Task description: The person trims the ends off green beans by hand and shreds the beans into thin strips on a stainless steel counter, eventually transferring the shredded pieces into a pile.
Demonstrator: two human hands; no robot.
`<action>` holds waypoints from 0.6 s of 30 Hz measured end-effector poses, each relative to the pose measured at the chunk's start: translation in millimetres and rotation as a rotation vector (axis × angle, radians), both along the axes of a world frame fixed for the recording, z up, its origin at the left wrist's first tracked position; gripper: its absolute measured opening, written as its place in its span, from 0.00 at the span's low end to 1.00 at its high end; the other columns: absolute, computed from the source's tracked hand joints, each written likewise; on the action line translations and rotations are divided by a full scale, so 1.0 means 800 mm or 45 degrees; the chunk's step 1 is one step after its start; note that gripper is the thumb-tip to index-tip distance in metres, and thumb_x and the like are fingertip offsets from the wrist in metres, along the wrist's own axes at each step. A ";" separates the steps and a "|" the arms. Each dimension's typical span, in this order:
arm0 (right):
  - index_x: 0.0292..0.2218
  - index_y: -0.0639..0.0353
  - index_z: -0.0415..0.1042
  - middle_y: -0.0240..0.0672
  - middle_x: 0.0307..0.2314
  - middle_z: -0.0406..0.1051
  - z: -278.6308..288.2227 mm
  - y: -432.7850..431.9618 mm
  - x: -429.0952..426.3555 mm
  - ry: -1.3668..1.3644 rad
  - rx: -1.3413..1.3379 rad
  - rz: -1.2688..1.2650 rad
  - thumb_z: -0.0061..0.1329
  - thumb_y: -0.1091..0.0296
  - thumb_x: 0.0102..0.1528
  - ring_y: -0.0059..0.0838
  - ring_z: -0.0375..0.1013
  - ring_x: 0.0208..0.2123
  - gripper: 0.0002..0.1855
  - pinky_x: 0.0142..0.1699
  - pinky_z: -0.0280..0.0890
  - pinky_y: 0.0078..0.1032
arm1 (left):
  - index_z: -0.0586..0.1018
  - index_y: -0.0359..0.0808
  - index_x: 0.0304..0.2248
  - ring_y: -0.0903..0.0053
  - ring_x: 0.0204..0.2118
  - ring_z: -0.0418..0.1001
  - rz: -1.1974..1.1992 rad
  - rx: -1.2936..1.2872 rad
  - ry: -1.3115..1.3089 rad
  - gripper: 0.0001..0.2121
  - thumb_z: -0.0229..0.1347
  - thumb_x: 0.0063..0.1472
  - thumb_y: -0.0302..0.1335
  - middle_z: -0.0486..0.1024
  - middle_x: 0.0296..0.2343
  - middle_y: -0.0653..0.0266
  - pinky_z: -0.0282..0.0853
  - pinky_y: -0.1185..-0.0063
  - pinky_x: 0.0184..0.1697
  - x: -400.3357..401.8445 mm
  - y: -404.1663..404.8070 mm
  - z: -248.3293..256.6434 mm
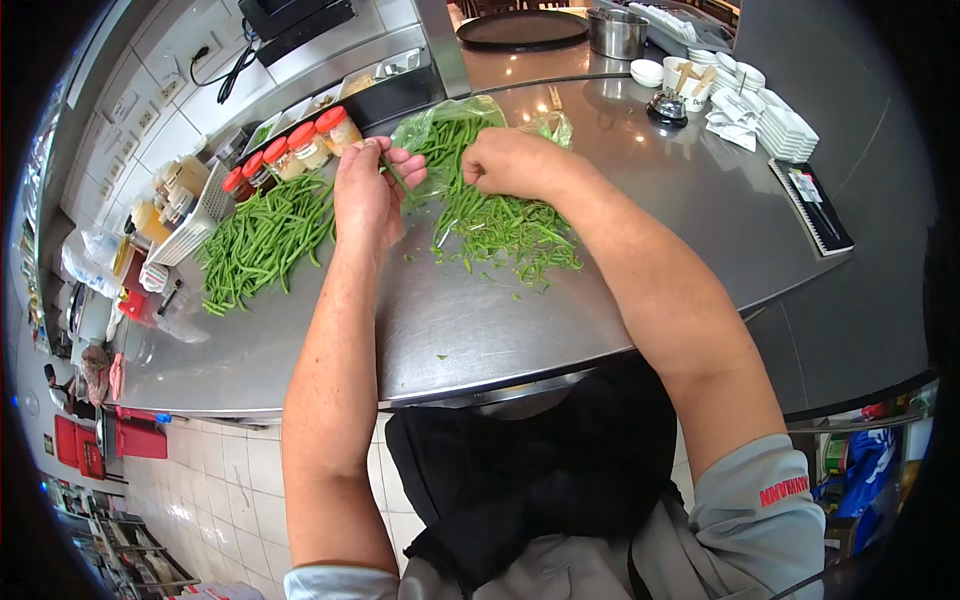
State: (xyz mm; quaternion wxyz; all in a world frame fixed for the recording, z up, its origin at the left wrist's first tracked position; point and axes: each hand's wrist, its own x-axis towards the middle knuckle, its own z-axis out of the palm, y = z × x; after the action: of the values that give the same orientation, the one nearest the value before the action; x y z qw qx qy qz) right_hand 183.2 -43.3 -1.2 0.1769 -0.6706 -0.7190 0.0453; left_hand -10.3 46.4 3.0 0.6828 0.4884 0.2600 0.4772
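My left hand (375, 184), palm turned up, holds a green bean (396, 178) between thumb and fingers. A pile of whole green beans (266, 236) lies to its left on the steel counter (487, 322). Across from it, my right hand (506, 161) is bent downward with its fingers curled, above the edge of a heap of bean tips and trimmings (517, 232); whether it pinches anything is hidden. More long beans (450, 142) spill from an open clear plastic bag (484, 111) behind the right hand.
Red-lidded jars (304, 146) and a white basket (191, 232) of bottles stand at the left. At the right are stacked white dishes (787, 131), a service bell (666, 109) and a spiral notebook (810, 206). A steel pot (617, 34) and round black tray (523, 30) stand farther back.
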 end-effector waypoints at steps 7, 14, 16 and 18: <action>0.32 0.57 0.78 0.40 0.33 0.75 0.013 -0.003 0.000 0.041 0.248 0.057 0.54 0.66 0.57 0.44 0.77 0.39 0.06 0.47 0.72 0.38 | 0.74 0.39 0.41 0.85 0.22 0.62 -0.004 0.218 0.186 0.07 0.49 0.74 0.33 0.70 0.25 0.73 0.56 0.81 0.25 -0.003 -0.003 -0.001; 0.33 0.60 0.78 0.45 0.29 0.79 0.011 0.006 -0.001 0.307 0.552 -0.131 0.54 0.67 0.57 0.45 0.80 0.32 0.06 0.40 0.73 0.40 | 0.76 0.39 0.39 0.90 0.19 0.59 -0.034 0.347 0.330 0.08 0.54 0.72 0.35 0.69 0.23 0.75 0.51 0.84 0.21 0.000 -0.011 -0.002; 0.33 0.60 0.78 0.45 0.28 0.79 0.011 0.009 -0.013 0.383 0.526 -0.098 0.54 0.66 0.56 0.44 0.80 0.32 0.07 0.39 0.73 0.39 | 0.77 0.39 0.38 0.90 0.18 0.59 -0.110 0.359 0.390 0.09 0.55 0.72 0.35 0.70 0.22 0.75 0.50 0.84 0.21 0.003 -0.015 -0.001; 0.32 0.60 0.77 0.45 0.27 0.78 0.008 0.007 -0.026 0.461 0.496 -0.067 0.55 0.66 0.55 0.43 0.79 0.30 0.07 0.37 0.73 0.38 | 0.77 0.39 0.35 0.90 0.18 0.59 -0.147 0.367 0.426 0.09 0.56 0.71 0.35 0.71 0.23 0.75 0.51 0.84 0.20 0.005 -0.018 -0.002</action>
State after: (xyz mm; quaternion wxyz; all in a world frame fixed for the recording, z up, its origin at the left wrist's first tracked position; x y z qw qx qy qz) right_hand 162.8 -37.5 5.5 0.4295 -0.6233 -0.6532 0.0205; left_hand -6.3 31.7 1.2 0.5796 0.6672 0.2705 0.3817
